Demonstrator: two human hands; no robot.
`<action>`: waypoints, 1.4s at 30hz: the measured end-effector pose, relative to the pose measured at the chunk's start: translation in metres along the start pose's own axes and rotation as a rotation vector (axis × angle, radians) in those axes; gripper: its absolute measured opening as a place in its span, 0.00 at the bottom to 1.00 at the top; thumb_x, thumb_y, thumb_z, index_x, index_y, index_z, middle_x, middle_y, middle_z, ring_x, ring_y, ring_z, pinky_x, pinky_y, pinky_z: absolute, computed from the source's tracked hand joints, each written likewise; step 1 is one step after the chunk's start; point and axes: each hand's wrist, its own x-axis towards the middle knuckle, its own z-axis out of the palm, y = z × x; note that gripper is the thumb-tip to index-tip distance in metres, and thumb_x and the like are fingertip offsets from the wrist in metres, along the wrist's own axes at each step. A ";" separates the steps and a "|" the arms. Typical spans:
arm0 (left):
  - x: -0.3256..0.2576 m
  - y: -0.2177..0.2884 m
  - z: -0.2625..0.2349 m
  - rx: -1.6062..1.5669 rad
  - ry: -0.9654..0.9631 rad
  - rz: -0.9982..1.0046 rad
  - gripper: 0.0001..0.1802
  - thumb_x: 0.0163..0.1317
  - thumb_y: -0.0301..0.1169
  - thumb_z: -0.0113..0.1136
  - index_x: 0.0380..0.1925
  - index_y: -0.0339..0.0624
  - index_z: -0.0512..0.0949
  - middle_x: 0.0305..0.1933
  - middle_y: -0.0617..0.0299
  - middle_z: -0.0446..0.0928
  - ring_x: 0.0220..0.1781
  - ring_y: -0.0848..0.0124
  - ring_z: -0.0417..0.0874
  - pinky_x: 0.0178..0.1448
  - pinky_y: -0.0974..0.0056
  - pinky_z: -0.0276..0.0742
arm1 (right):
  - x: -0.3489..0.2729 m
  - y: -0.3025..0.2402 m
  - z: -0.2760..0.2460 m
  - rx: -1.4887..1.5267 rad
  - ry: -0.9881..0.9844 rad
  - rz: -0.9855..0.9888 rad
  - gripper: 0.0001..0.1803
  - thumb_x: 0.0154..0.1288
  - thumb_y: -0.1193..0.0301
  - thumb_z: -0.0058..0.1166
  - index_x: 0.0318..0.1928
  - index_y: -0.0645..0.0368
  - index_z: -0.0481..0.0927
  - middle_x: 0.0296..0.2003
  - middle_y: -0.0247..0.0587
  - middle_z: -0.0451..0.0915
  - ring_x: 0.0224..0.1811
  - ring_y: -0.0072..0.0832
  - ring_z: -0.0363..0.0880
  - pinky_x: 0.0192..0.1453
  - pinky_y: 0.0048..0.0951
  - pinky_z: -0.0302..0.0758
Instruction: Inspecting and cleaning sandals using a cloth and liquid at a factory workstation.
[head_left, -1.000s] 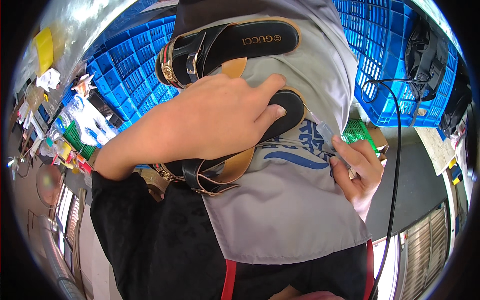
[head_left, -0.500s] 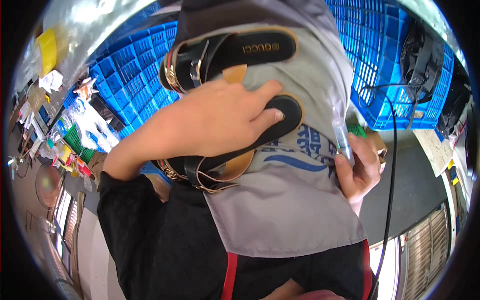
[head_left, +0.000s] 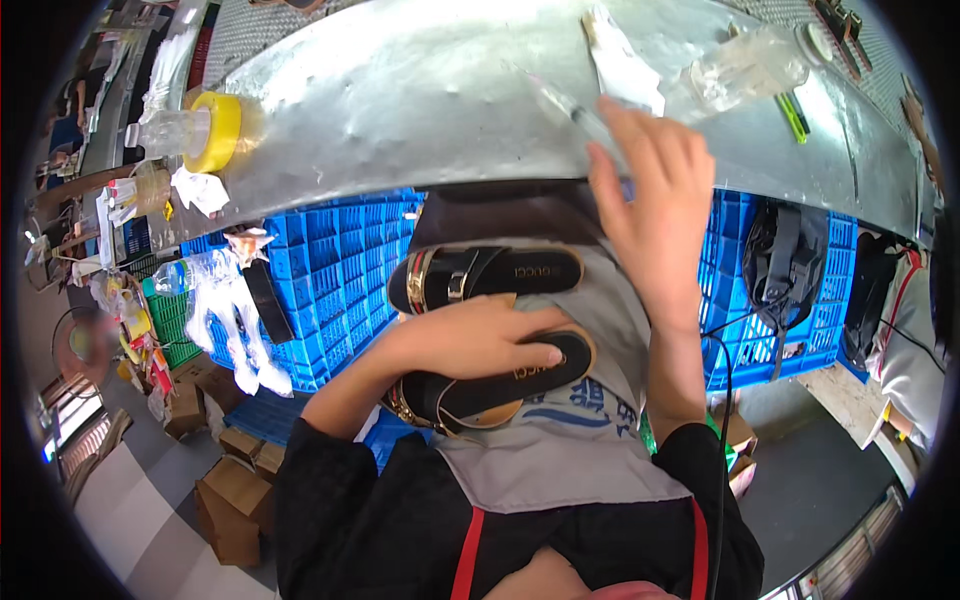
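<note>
Flat on a black, gold-trimmed sandal (head_left: 500, 385) lies the open left hand (head_left: 470, 340); right hand (head_left: 655, 195) reaches open toward the syringe (head_left: 580, 115).

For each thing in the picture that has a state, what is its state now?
Left hand: lies flat on the lower black sandal with gold trim.
Right hand: open, raised to the edge of the grey metal table, touching a thin clear stick.
Upper black sandal with gold trim: rests on the grey apron, untouched.
Clear plastic bottle: lying on its side.
Yellow tape roll: on its side.
</note>
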 end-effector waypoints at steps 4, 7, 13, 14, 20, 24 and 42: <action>0.000 -0.004 0.003 -0.103 0.100 0.084 0.24 0.70 0.47 0.52 0.62 0.50 0.73 0.52 0.43 0.79 0.52 0.45 0.81 0.57 0.51 0.75 | -0.026 -0.005 -0.033 0.339 0.025 0.130 0.15 0.58 0.84 0.59 0.46 0.65 0.83 0.40 0.45 0.83 0.38 0.40 0.78 0.43 0.34 0.73; 0.003 -0.003 -0.004 -0.144 0.070 0.066 0.25 0.71 0.46 0.52 0.63 0.49 0.72 0.53 0.44 0.79 0.49 0.46 0.83 0.54 0.55 0.78 | -0.072 -0.001 -0.045 0.624 -0.139 0.149 0.15 0.54 0.87 0.57 0.44 0.67 0.83 0.36 0.47 0.83 0.35 0.38 0.79 0.41 0.34 0.75; 0.009 -0.006 -0.001 -0.065 0.070 -0.015 0.23 0.70 0.44 0.54 0.61 0.48 0.74 0.46 0.48 0.81 0.42 0.52 0.85 0.47 0.57 0.78 | -0.141 -0.016 -0.087 0.796 -0.407 0.351 0.22 0.50 0.85 0.58 0.49 0.66 0.84 0.36 0.47 0.82 0.35 0.38 0.78 0.41 0.35 0.75; 0.009 -0.007 0.001 -0.082 0.070 -0.025 0.22 0.71 0.43 0.54 0.60 0.48 0.74 0.44 0.49 0.81 0.40 0.53 0.84 0.45 0.58 0.77 | -0.146 -0.019 -0.090 0.795 -0.454 0.358 0.24 0.50 0.84 0.59 0.52 0.65 0.83 0.39 0.47 0.81 0.36 0.39 0.78 0.42 0.36 0.75; 0.010 -0.004 0.006 -0.122 0.058 -0.021 0.22 0.71 0.43 0.53 0.60 0.48 0.74 0.41 0.48 0.81 0.39 0.54 0.84 0.44 0.59 0.77 | -0.150 -0.029 -0.089 0.733 -0.540 0.397 0.27 0.50 0.81 0.63 0.55 0.62 0.82 0.43 0.45 0.81 0.39 0.41 0.78 0.44 0.36 0.75; 0.009 -0.003 0.008 -0.083 0.081 0.001 0.22 0.71 0.44 0.53 0.61 0.49 0.73 0.40 0.47 0.81 0.38 0.53 0.84 0.44 0.58 0.77 | -0.147 -0.029 -0.084 0.684 -0.529 0.356 0.27 0.51 0.81 0.62 0.56 0.61 0.82 0.43 0.44 0.81 0.39 0.41 0.78 0.45 0.37 0.76; 0.015 -0.006 0.004 0.096 0.046 0.087 0.22 0.70 0.46 0.53 0.60 0.55 0.74 0.39 0.46 0.82 0.38 0.50 0.84 0.45 0.55 0.79 | -0.152 -0.002 -0.024 0.981 -0.181 0.939 0.04 0.71 0.78 0.54 0.44 0.62 0.74 0.33 0.34 0.77 0.33 0.18 0.74 0.39 0.20 0.71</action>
